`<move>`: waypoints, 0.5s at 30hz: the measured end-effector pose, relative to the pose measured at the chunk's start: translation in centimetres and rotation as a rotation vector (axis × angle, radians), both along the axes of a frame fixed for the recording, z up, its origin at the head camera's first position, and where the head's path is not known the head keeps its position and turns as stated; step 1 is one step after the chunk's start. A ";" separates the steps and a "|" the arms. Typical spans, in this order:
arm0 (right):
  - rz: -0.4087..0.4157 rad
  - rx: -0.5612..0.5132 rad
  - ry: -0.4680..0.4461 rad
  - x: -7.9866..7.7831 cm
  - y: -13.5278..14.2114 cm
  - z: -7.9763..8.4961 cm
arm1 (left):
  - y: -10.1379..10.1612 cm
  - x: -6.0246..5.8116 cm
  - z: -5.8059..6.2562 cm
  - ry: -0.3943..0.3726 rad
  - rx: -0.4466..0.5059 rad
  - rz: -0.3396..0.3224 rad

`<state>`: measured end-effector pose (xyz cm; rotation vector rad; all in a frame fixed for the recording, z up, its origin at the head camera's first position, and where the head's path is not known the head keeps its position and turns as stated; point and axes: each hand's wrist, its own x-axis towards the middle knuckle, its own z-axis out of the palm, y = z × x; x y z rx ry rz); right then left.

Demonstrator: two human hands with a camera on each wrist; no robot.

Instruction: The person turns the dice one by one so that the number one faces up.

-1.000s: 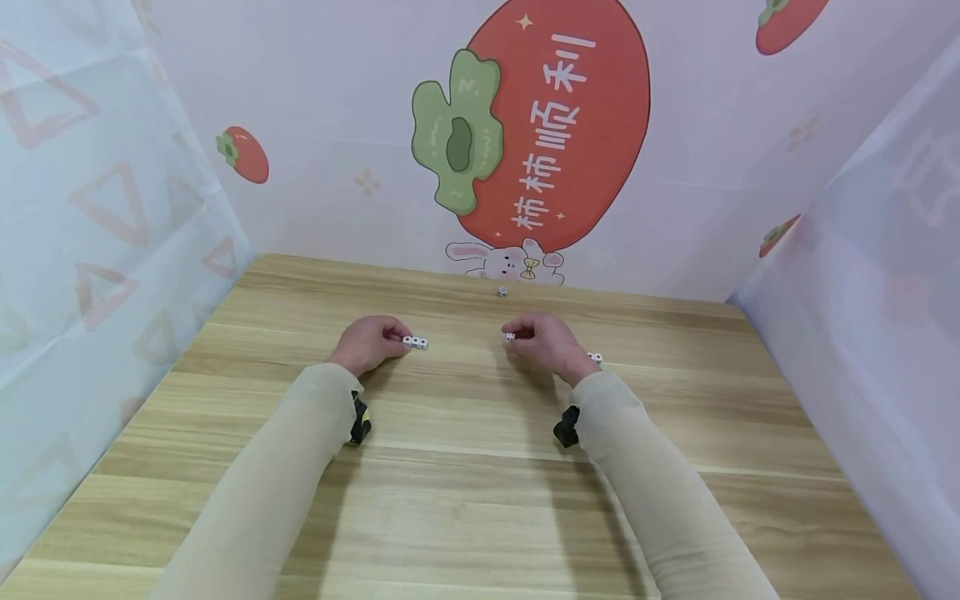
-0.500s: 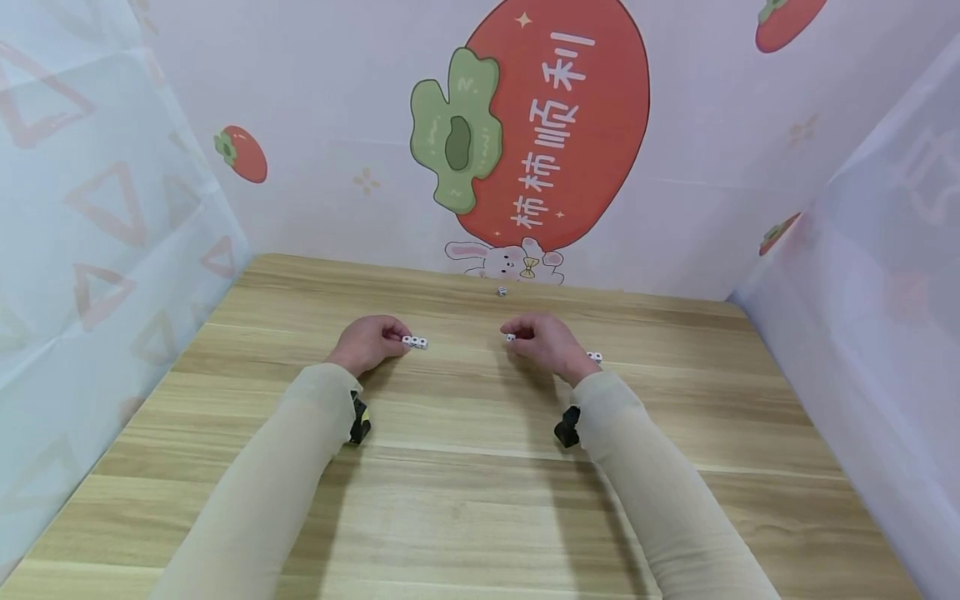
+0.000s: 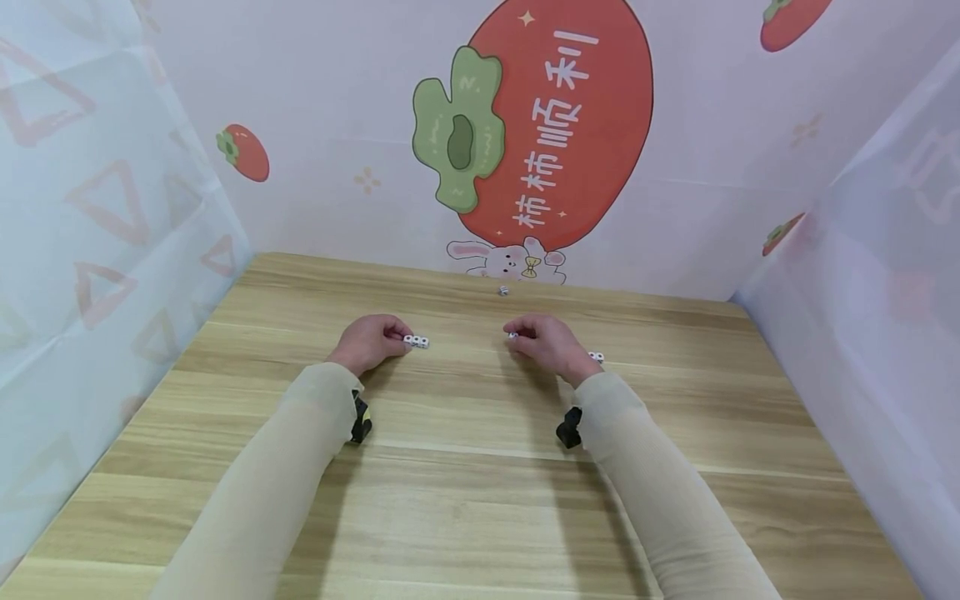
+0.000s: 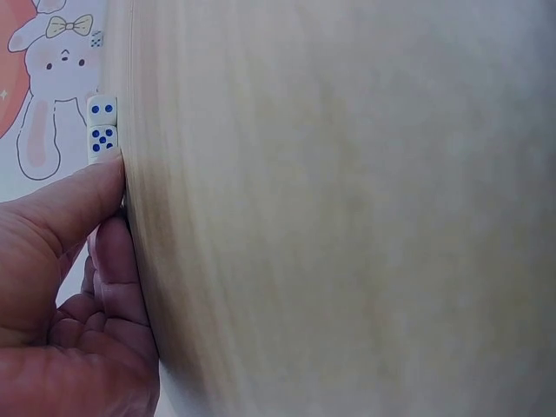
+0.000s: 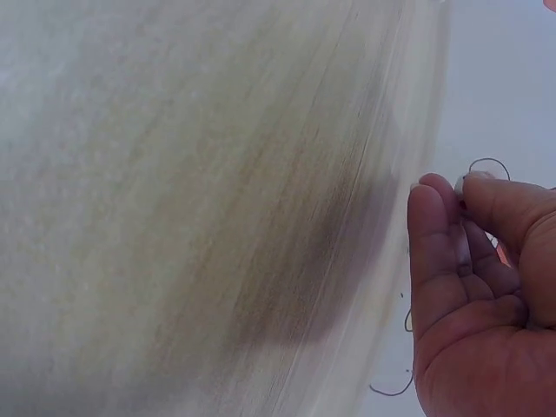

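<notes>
A short row of white dice [image 3: 417,342] sits on the wooden table, left of the middle. My left hand [image 3: 369,343] pinches the row's left end between thumb and fingers. In the left wrist view, two dice [image 4: 102,124] with blue pips show beyond the thumb, and the end under the fingers is hidden. Across from it, my right hand [image 3: 547,342] pinches a single white die [image 3: 513,336] between thumb and fingertips. The right wrist view shows that die mostly covered by the thumb [image 5: 504,204], held above the table with a shadow below.
One loose die [image 3: 503,291] lies near the back wall. More white dice [image 3: 596,357] lie beside the right wrist, partly hidden by it. Printed cloth walls [image 3: 337,192] enclose the table [image 3: 450,517] at the back and both sides.
The die in my right fingertips has turned a little and shows a different face. Both hands have otherwise stayed nearly still, and the left still holds the row.
</notes>
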<state>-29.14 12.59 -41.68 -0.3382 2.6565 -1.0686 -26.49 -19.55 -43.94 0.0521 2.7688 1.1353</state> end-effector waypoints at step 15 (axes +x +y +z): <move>-0.006 0.005 -0.039 0.0 -0.1 0.1 | 0.0 -0.1 0.0 0.006 -0.011 -0.002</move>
